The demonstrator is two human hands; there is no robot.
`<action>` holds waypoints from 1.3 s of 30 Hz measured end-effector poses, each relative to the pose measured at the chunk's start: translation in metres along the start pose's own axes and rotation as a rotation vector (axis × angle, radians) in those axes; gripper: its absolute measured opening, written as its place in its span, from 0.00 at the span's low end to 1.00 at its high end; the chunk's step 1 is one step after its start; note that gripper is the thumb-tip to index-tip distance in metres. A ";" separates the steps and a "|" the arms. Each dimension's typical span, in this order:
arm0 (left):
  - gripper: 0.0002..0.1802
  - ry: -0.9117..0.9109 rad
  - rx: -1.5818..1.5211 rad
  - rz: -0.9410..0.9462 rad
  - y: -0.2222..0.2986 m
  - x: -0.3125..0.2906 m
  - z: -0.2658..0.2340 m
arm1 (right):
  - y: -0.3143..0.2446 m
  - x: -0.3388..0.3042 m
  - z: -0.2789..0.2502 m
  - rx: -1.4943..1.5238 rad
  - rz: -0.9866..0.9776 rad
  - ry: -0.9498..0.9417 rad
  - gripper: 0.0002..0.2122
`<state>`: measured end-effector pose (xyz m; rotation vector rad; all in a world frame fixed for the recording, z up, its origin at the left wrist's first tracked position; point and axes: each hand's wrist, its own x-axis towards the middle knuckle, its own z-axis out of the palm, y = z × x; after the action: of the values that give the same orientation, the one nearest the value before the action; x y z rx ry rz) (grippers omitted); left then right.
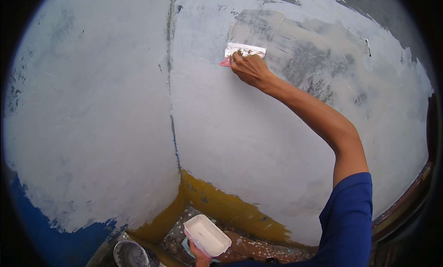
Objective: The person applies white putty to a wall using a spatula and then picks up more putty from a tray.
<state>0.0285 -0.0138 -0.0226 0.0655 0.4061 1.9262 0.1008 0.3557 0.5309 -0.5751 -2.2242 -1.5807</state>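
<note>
My right hand is closed round a wide putty knife, raised high against the wall on the right. White putty coats the blade, and a bit of pink shows at its left end. Its edge lies on the wall, just below a fresh grey-white patch with ridges. Low in the view, my left hand grips a pinkish rectangular tub by its near left side. Whitish putty lines the inside of the tub. Most of the left hand's fingers are hidden under it.
A corner seam divides two putty-smeared walls. Yellow-brown paint and blue paint show along their bottoms. A dark bucket stands at the lower left, by a paint-spattered ledge. A small nail-like piece sticks from the right wall.
</note>
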 end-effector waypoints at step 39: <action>0.36 0.078 0.078 0.097 0.003 -0.007 -0.012 | 0.041 0.042 -0.029 0.039 0.326 0.323 0.14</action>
<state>0.0260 -0.0239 -0.0316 0.0621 0.5387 2.0123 0.0873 0.3458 0.5943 -0.5884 -1.8153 -1.3522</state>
